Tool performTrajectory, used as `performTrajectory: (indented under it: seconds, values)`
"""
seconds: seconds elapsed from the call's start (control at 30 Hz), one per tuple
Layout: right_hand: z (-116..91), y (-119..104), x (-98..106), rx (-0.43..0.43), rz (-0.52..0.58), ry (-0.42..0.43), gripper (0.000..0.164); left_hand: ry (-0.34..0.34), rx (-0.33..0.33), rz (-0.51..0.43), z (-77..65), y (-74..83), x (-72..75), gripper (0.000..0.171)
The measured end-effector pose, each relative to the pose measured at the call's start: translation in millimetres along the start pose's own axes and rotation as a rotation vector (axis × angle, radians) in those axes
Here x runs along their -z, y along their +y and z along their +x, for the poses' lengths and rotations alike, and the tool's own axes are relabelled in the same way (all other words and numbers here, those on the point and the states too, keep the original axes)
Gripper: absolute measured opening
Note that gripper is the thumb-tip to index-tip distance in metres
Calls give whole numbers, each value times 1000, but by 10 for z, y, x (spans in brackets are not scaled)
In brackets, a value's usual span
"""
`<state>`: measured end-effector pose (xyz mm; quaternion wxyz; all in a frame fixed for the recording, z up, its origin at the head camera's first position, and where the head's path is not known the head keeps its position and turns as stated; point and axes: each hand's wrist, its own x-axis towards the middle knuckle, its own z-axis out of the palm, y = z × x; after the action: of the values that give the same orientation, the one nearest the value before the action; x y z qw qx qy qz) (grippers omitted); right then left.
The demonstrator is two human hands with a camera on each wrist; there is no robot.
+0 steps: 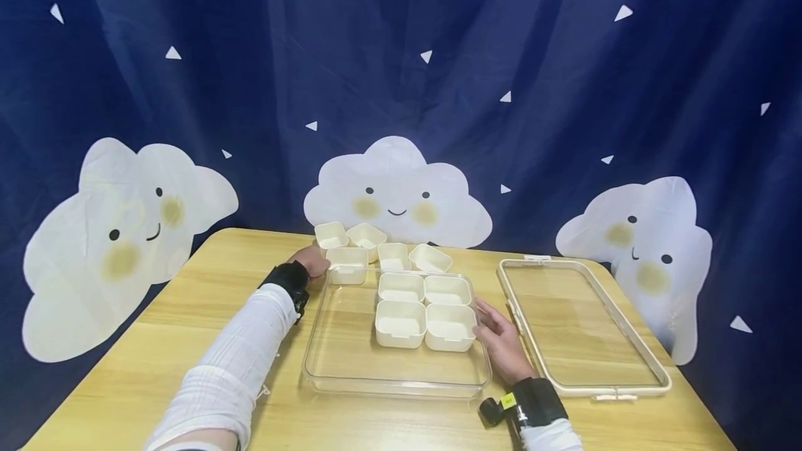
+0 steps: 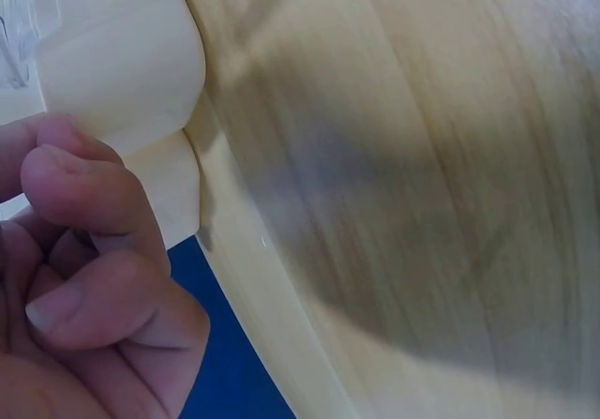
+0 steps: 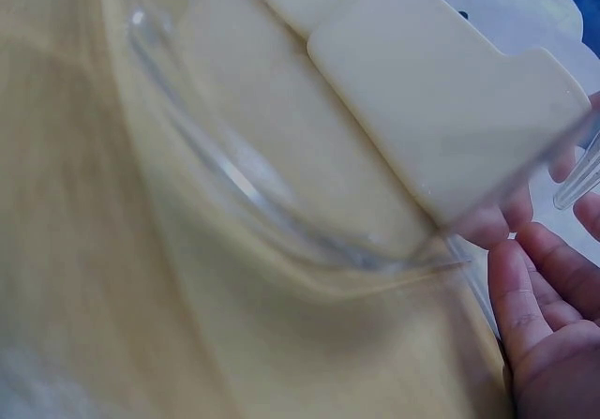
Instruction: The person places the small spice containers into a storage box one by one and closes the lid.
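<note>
My left hand [image 1: 311,261] is at the left side of a cream bin [image 1: 347,266], which overlaps the back left edge of a clear tray [image 1: 395,390]. Close up, its fingers [image 2: 94,189] are curled, with a fingertip against the bin's wall [image 2: 122,72]; the thumb's contact is hidden. My right hand [image 1: 501,339] touches the tray's right wall, its fingers [image 3: 516,292] fairly straight on the outside. Inside the tray's right half, cream bins [image 1: 401,324] stand side by side in two rows.
More cream bins [image 1: 392,257] stand in a loose group behind the tray. To the right lies a clear lid [image 1: 626,390] with a cream frame and clips. The wooden table [image 1: 138,374] meets a dark blue curtain [image 1: 401,89] with cloud prints.
</note>
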<state>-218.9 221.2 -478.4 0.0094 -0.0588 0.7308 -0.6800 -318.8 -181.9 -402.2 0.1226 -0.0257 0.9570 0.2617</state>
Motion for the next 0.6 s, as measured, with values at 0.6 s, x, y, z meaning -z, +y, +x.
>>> performTrajectory:
  seconds: [0.6]
  values:
    - [4,-21,0,-13,-31,-3,56,-14,-16,4,26,-19,25,42]
